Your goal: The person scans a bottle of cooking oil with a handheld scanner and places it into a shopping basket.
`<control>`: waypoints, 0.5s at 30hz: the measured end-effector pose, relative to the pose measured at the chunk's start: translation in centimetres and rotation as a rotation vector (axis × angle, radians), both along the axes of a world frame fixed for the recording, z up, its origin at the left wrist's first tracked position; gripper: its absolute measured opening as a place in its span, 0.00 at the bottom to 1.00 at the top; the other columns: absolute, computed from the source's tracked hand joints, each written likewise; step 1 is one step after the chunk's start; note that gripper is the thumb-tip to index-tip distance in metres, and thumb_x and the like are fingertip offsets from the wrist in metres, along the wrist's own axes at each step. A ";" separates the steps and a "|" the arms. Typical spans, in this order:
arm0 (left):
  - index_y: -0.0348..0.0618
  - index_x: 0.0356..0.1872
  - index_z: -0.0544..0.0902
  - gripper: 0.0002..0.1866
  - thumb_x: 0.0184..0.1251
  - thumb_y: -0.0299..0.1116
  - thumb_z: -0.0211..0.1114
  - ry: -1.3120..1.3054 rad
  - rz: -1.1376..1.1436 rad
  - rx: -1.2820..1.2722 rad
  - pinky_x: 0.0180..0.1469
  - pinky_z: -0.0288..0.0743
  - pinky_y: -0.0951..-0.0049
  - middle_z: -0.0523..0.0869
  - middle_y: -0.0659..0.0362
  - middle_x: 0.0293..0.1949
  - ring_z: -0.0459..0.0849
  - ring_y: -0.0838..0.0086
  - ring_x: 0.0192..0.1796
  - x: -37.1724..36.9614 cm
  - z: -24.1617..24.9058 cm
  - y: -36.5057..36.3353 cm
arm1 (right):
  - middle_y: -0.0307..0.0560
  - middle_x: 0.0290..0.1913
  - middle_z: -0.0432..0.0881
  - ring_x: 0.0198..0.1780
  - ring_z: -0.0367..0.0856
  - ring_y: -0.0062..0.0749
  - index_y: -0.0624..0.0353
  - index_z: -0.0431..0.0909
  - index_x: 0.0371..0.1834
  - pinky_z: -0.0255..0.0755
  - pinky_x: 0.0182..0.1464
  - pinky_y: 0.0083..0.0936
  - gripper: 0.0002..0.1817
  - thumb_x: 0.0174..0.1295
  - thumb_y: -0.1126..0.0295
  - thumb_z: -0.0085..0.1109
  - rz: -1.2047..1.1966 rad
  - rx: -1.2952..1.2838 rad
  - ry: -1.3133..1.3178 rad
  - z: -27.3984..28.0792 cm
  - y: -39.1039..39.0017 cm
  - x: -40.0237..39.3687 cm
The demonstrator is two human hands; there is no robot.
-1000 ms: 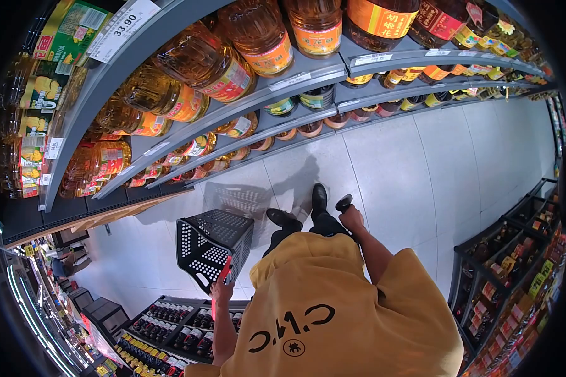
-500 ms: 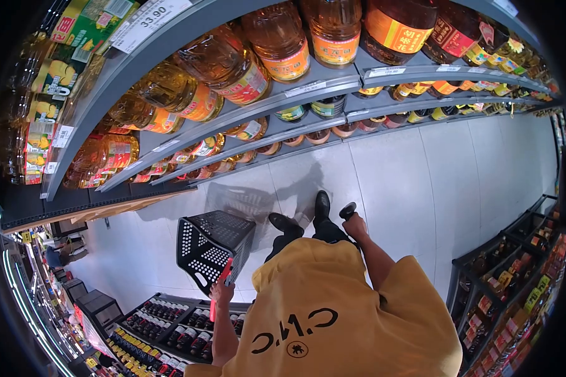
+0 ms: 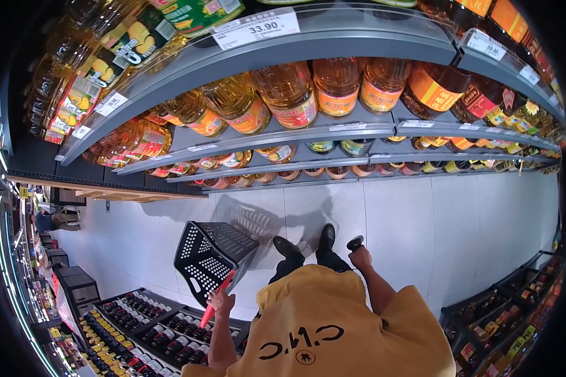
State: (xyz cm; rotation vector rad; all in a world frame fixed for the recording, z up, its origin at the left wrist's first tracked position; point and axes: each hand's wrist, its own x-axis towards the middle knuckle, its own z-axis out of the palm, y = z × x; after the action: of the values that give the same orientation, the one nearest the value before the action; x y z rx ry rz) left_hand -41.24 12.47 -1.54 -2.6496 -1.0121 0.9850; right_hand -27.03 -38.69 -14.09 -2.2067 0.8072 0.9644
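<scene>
My left hand (image 3: 221, 302) is closed around the long red handle (image 3: 216, 300) of a black plastic shopping basket (image 3: 198, 259). The basket has perforated sides and is tilted, to the left of my feet; I see no goods in it. My right hand (image 3: 360, 257) hangs by my right side, wrapped round a dark handheld object (image 3: 355, 244) with a rounded end. Its exact kind I cannot make out. Both hands are well apart from the shelves.
Ahead, curved grey shelves (image 3: 383, 63) hold several rows of cooking oil bottles (image 3: 285, 94) with price tags. Racks of dark bottles (image 3: 170, 333) stand behind on the left, more racks (image 3: 497, 314) on the right. Another person (image 3: 53, 221) is far left on the tiled floor (image 3: 409, 232).
My view has tilted up, so more of the upper shelf shows and my feet sit lower. Both hands keep their holds; the basket stays on my left.
</scene>
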 end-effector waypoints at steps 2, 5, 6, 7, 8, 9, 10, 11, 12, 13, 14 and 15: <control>0.63 0.59 0.80 0.30 0.51 0.51 0.71 -0.019 -0.007 0.018 0.64 0.60 0.44 0.75 0.45 0.59 0.70 0.47 0.64 0.0 0.2 -0.4 | 0.64 0.50 0.84 0.56 0.81 0.56 0.65 0.76 0.53 0.75 0.58 0.45 0.25 0.51 0.65 0.62 0.033 -0.007 0.002 0.1 0.0 0.0; 0.61 0.58 0.81 0.30 0.50 0.52 0.71 -0.023 0.023 -0.001 0.64 0.60 0.44 0.75 0.45 0.58 0.71 0.47 0.63 0.6 0.7 -0.6 | 0.64 0.50 0.84 0.56 0.81 0.56 0.65 0.75 0.53 0.74 0.58 0.44 0.23 0.53 0.66 0.59 0.074 -0.011 -0.007 0.5 0.1 0.0; 0.58 0.56 0.82 0.29 0.50 0.51 0.71 -0.023 0.016 0.001 0.64 0.62 0.46 0.76 0.44 0.58 0.72 0.47 0.63 0.6 0.8 -0.5 | 0.64 0.50 0.84 0.56 0.81 0.56 0.65 0.75 0.53 0.74 0.58 0.44 0.23 0.53 0.66 0.59 0.079 -0.012 -0.012 0.7 0.2 0.1; 0.58 0.56 0.82 0.28 0.51 0.51 0.71 -0.038 0.014 -0.008 0.64 0.63 0.46 0.76 0.44 0.58 0.72 0.47 0.63 0.6 0.7 -0.4 | 0.64 0.50 0.84 0.56 0.81 0.56 0.65 0.76 0.52 0.74 0.58 0.44 0.23 0.53 0.66 0.59 0.084 -0.022 -0.011 0.9 0.3 0.3; 0.57 0.55 0.82 0.28 0.51 0.50 0.72 -0.052 0.013 -0.017 0.64 0.64 0.47 0.76 0.44 0.58 0.72 0.48 0.63 0.6 0.6 -0.2 | 0.64 0.50 0.84 0.56 0.81 0.56 0.65 0.76 0.52 0.74 0.58 0.44 0.23 0.53 0.66 0.59 0.091 -0.032 -0.011 1.1 0.4 0.3; 0.57 0.55 0.83 0.27 0.51 0.50 0.72 -0.068 0.015 -0.024 0.63 0.65 0.47 0.76 0.44 0.58 0.73 0.48 0.63 0.7 0.9 -0.2 | 0.64 0.50 0.84 0.55 0.81 0.56 0.65 0.76 0.52 0.75 0.58 0.44 0.23 0.53 0.66 0.60 0.100 -0.041 -0.010 1.4 0.6 0.5; 0.55 0.52 0.84 0.25 0.52 0.48 0.72 -0.090 -0.031 -0.027 0.59 0.73 0.49 0.78 0.44 0.54 0.77 0.48 0.59 1.1 1.7 -0.3 | 0.63 0.50 0.84 0.55 0.82 0.56 0.65 0.76 0.52 0.75 0.58 0.44 0.24 0.51 0.65 0.62 0.092 -0.065 -0.011 0.9 0.7 0.4; 0.53 0.51 0.84 0.24 0.51 0.47 0.72 -0.126 -0.034 -0.075 0.57 0.74 0.50 0.79 0.44 0.52 0.79 0.48 0.57 0.9 1.3 0.1 | 0.63 0.49 0.84 0.55 0.82 0.55 0.64 0.77 0.52 0.75 0.58 0.43 0.25 0.50 0.64 0.64 0.088 -0.085 -0.014 0.1 0.7 0.2; 0.51 0.50 0.84 0.24 0.50 0.46 0.73 -0.164 -0.030 -0.115 0.55 0.76 0.50 0.79 0.44 0.51 0.80 0.48 0.54 0.7 0.8 0.9 | 0.62 0.49 0.84 0.55 0.82 0.55 0.64 0.78 0.51 0.75 0.58 0.43 0.26 0.48 0.63 0.65 0.090 -0.098 -0.019 -0.1 1.1 0.4; 0.50 0.48 0.83 0.24 0.49 0.45 0.74 -0.206 -0.018 -0.147 0.53 0.77 0.50 0.79 0.44 0.50 0.82 0.48 0.52 0.3 0.4 1.9 | 0.62 0.49 0.84 0.55 0.82 0.54 0.64 0.78 0.51 0.76 0.57 0.43 0.27 0.48 0.62 0.67 0.105 -0.081 -0.042 0.5 1.4 0.4; 0.49 0.47 0.83 0.22 0.51 0.44 0.73 -0.212 -0.039 -0.156 0.51 0.80 0.53 0.80 0.44 0.48 0.84 0.48 0.48 0.2 -0.2 2.9 | 0.65 0.50 0.83 0.55 0.81 0.57 0.65 0.77 0.50 0.76 0.57 0.44 0.23 0.51 0.65 0.62 0.132 -0.086 -0.042 1.1 2.0 0.4; 0.48 0.47 0.86 0.21 0.54 0.47 0.70 -0.251 -0.049 -0.154 0.50 0.81 0.52 0.84 0.41 0.44 0.86 0.47 0.44 0.1 -0.1 3.3 | 0.65 0.49 0.84 0.55 0.82 0.57 0.65 0.77 0.50 0.76 0.57 0.44 0.24 0.51 0.64 0.63 0.142 -0.082 -0.079 1.0 2.4 0.2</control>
State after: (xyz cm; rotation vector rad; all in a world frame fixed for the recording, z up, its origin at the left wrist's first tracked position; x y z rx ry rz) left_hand -41.17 15.78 -1.67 -2.9691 -0.9452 0.7624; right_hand -26.78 -36.28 -13.10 -2.3832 0.6724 0.9190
